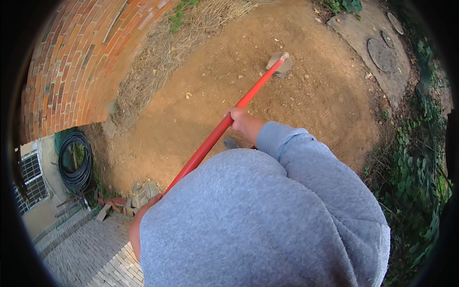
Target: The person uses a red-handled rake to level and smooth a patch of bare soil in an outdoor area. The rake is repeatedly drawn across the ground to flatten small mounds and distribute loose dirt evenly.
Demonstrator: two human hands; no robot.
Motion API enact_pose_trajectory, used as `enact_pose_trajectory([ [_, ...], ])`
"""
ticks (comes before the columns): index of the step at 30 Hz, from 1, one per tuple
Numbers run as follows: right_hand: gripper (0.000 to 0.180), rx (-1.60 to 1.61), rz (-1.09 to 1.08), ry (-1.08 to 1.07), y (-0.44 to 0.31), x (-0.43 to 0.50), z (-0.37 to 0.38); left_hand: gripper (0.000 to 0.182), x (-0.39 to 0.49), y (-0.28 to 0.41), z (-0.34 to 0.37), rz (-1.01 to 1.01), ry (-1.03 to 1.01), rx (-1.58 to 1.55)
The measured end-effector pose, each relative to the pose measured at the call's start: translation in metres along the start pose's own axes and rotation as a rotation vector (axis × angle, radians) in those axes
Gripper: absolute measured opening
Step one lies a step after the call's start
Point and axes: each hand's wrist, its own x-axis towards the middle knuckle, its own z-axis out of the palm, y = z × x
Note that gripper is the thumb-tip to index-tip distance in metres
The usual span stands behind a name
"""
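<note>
A long-handled digging tool, apparently a hoe, runs slantwise before me by its red handle (209, 141). Its greyish metal blade (282, 68) rests on or just above bare brown soil (322, 93); contact is hard to tell. My right hand (237, 116) is closed around the handle near the middle. Farther down, at the near end, my left hand (153, 201) grips it, though my grey sweatshirt (229, 215) covers part of that hand and the handle's butt. The tip of a grey shoe (231, 142) shows below the right hand.
A brick wall (71, 71) with dry straw (143, 77) along its foot bounds the left. Coiled black hose (76, 161), loose bricks (143, 193) and paving (93, 254) lie lower left. To the right are a concrete slab (358, 32) with round covers (379, 54) and leafy plants (408, 179).
</note>
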Motion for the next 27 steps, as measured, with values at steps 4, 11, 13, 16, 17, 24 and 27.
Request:
enact_pose_trajectory([
  [4, 0.018, -0.018, 0.067, 0.024, 0.017, -0.005, 0.000, 0.031, -0.016, 0.004, -0.008, -0.013, 0.039, -0.011],
  [11, 0.027, -0.041, 0.182, -0.050, 0.046, -0.033, 0.001, 0.031, -0.039, 0.003, -0.030, -0.004, 0.009, 0.042],
  [13, 0.025, -0.023, 0.161, -0.059, 0.039, -0.032, -0.001, 0.030, -0.039, 0.003, -0.028, -0.001, 0.004, 0.046],
  [16, 0.021, 0.035, 0.116, -0.076, 0.022, -0.026, -0.007, 0.030, -0.035, 0.002, -0.020, 0.013, -0.010, 0.039],
  [17, 0.020, 0.042, 0.110, -0.077, 0.015, -0.023, -0.009, 0.030, -0.033, 0.002, -0.017, 0.017, -0.012, 0.031],
  [24, 0.027, 0.027, 0.108, -0.093, 0.023, -0.017, -0.016, 0.030, -0.032, 0.010, -0.017, 0.029, -0.005, 0.041],
  [27, 0.020, -0.046, 0.275, -0.111, 0.041, -0.025, -0.019, 0.029, -0.040, 0.013, -0.010, 0.029, -0.001, 0.029],
])
